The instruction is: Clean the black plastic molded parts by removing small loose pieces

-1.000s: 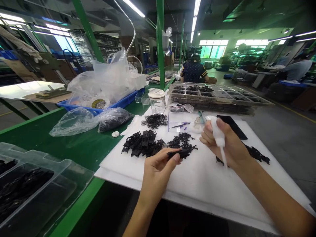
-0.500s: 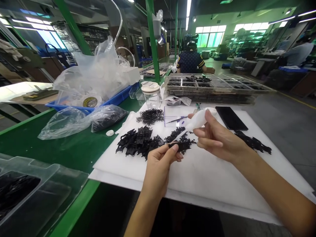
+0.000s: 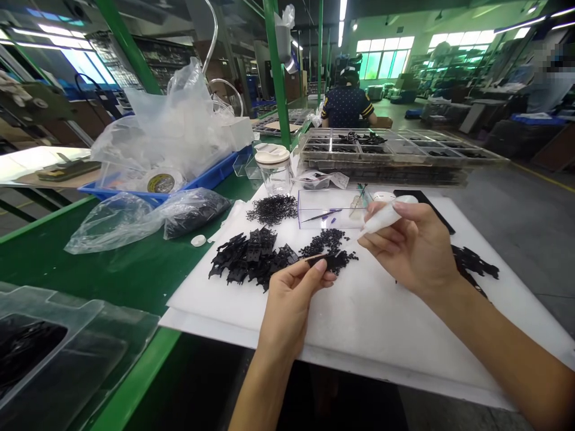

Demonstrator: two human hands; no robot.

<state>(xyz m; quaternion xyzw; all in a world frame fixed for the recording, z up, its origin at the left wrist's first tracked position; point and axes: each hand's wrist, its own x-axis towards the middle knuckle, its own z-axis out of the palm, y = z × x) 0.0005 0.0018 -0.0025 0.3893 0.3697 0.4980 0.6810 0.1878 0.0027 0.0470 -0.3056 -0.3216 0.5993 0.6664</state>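
My left hand (image 3: pixel 299 287) pinches a small flat black plastic part (image 3: pixel 322 261) between thumb and fingers, above the white foam sheet (image 3: pixel 354 323). In my right hand (image 3: pixel 413 245) is a white squeeze bottle (image 3: pixel 387 215), tilted with its narrow tip down and to the left, apart from the black part. Behind the left hand lie a heap of flat black parts (image 3: pixel 251 254) and a scatter of tiny black pieces (image 3: pixel 326 239). A pile of thin black pieces (image 3: pixel 272 209) sits farther back.
A clear plastic box (image 3: pixel 321 218) holds tweezers. Behind it stand a lidded jar (image 3: pixel 275 170) and compartment trays (image 3: pixel 395 149). At left are a blue bin (image 3: pixel 197 182) with plastic bags and a clear tub (image 3: pixel 85 353). More black parts (image 3: pixel 476 263) lie right. A person (image 3: pixel 347 108) sits beyond.
My right hand has drawn the squeeze bottle away to the right, off the black part. My left hand stays nearly in place, still pinching the part.
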